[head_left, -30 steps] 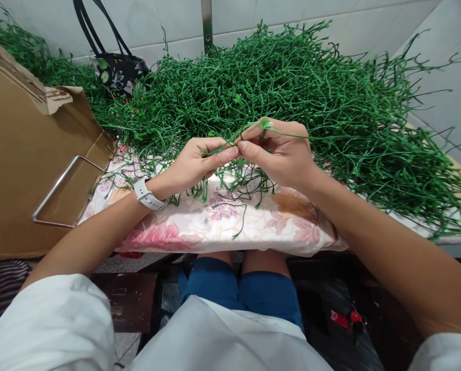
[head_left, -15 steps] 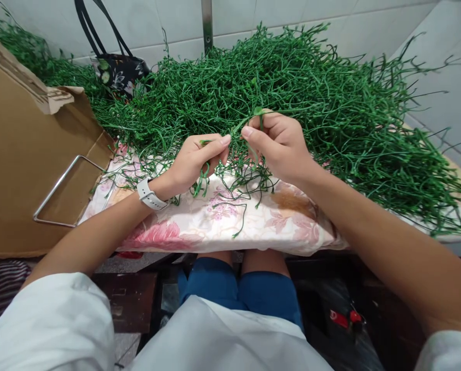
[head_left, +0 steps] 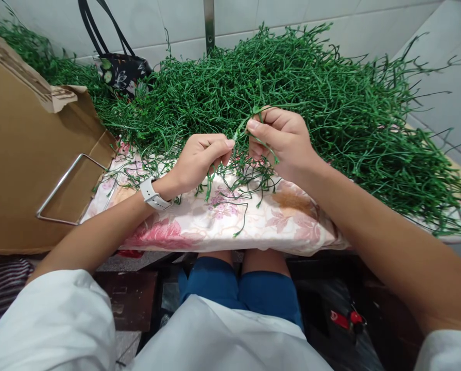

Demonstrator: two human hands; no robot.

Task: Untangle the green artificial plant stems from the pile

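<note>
Nearby, on our side of our left grip [head_left: 201,158] and right grip [head_left: 283,136], one loose stem [head_left: 246,207] trailed over the flowered cloth [head_left: 261,226]. Past it, both grips pinched a green sprig [head_left: 240,128], which bridged the small gap between them; we judged that piece only partway worked. Beneath and just beyond the grips lay a tangle of stems [head_left: 253,180]. Behind that rose the heap [head_left: 303,77], so plenty seemed left, though we could not tell handled pieces from untouched ones. Farthest, beyond the left grip, sat a black handbag [head_left: 124,74].
</note>
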